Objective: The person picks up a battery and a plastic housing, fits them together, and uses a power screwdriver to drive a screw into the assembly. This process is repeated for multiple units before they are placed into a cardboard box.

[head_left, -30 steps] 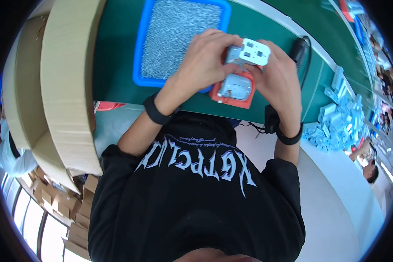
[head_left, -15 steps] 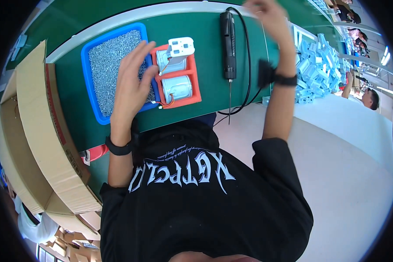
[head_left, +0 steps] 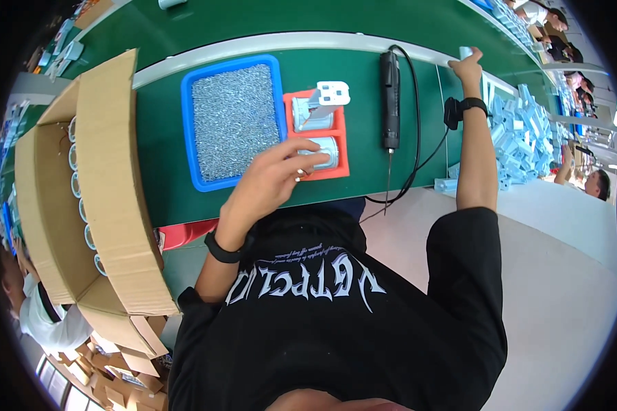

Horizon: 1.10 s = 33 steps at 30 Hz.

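My left hand (head_left: 271, 175) reaches over the lower compartment of an orange two-compartment holder (head_left: 343, 130). Its fingers lie apart across a light-blue cylindrical housing (head_left: 330, 146) there; the thumb is mostly hidden. In the upper compartment sits another light-blue cylindrical housing (head_left: 308, 121), with a white bracket with cut-outs (head_left: 332, 92) standing up over it. My right hand (head_left: 467, 68) is raised at the far right by the rail, its fingers closed on a small light-blue plastic piece (head_left: 465, 52). Beside that hand lies a heap of light-blue plastic parts (head_left: 517, 140).
A blue tray (head_left: 187, 123) full of small metal screws stands left of the holder. Right of it lies a black electric screwdriver (head_left: 390, 103) with a cable (head_left: 418, 130). An open cardboard box (head_left: 110, 178) holding round parts stands at left. Other people sit beyond.
My left hand has come from above the screw tray onto the lower housing. My right hand now holds a light-blue piece. The whole view has shifted, showing more of the box's inside.
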{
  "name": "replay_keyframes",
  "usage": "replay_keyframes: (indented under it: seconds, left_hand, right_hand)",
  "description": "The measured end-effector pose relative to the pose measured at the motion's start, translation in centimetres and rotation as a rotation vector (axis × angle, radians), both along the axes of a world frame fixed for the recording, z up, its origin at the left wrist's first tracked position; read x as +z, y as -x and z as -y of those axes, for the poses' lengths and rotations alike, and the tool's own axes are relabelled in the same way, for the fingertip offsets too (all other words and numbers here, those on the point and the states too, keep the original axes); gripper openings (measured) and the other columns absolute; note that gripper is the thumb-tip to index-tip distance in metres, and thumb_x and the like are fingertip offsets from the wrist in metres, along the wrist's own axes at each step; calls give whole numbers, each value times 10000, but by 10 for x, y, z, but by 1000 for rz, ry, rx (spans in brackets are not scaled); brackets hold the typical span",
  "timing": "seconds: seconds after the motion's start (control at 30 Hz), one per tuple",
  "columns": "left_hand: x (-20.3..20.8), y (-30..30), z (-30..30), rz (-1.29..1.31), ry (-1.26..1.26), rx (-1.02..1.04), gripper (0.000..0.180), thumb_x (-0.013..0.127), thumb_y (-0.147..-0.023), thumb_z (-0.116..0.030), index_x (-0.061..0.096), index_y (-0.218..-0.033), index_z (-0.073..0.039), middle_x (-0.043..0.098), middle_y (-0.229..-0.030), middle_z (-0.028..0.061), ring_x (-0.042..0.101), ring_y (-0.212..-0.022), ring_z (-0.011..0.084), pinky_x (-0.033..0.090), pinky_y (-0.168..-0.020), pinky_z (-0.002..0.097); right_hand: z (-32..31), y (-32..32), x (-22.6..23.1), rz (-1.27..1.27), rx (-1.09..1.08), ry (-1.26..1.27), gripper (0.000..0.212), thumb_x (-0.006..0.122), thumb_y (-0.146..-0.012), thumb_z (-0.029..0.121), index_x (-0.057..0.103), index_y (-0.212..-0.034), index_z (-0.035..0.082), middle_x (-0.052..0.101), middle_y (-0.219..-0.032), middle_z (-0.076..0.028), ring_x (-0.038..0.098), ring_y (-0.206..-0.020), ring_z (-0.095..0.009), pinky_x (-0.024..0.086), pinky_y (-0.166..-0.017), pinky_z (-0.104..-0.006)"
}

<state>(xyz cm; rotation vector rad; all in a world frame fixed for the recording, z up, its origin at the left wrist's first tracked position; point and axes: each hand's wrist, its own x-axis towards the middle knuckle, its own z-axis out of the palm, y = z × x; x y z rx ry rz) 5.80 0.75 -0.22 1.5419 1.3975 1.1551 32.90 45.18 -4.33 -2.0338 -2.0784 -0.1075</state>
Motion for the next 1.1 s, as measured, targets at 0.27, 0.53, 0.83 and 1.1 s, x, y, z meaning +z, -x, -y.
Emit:
replay_keyframes:
  seconds: [0.27, 0.53, 0.83, 1.1]
  left_hand:
    - [4, -10, -2, -126, -174, -8, 340, 536, -748, 88, 639, -1044, -44, 635, -992, 109, 637, -841, 236, 511, -698, 318]
    - [-2, -24, -12, 56, -37, 144, 195, 578, -776, 55, 658, -942, -12, 654, -788, 110, 653, -758, 262, 527, -674, 311]
    - [-15, -32, -17, -40, -208, 269, 149, 663, -739, -43, 666, -888, -55, 601, -695, 90, 594, -592, 247, 458, -517, 331]
    - [-18, -35, -15, 2, -192, 283, 192, 624, -730, 48, 675, -903, -19, 623, -725, 110, 592, -612, 216, 455, -524, 294]
  right_hand:
    - [104, 62, 137, -1774, 795, 61, 460, 653, -794, 253, 499, -1122, -30, 544, -919, -107, 529, -839, -213, 449, -804, -358]
    - [266, 74, 149, -1274, 1217, 316, 558, 718, -769, 343, 462, -1114, -12, 594, -917, -150, 578, -782, -181, 486, -705, -289]
    - [319, 90, 97, -1219, 1234, 430, 605, 795, -669, 294, 451, -1091, 30, 601, -985, -166, 594, -902, -220, 495, -752, -310]
    - [326, 87, 90, -1043, 1269, 388, 566, 829, -622, 215, 510, -1056, 42, 638, -984, -108, 619, -917, -246, 487, -784, -326]
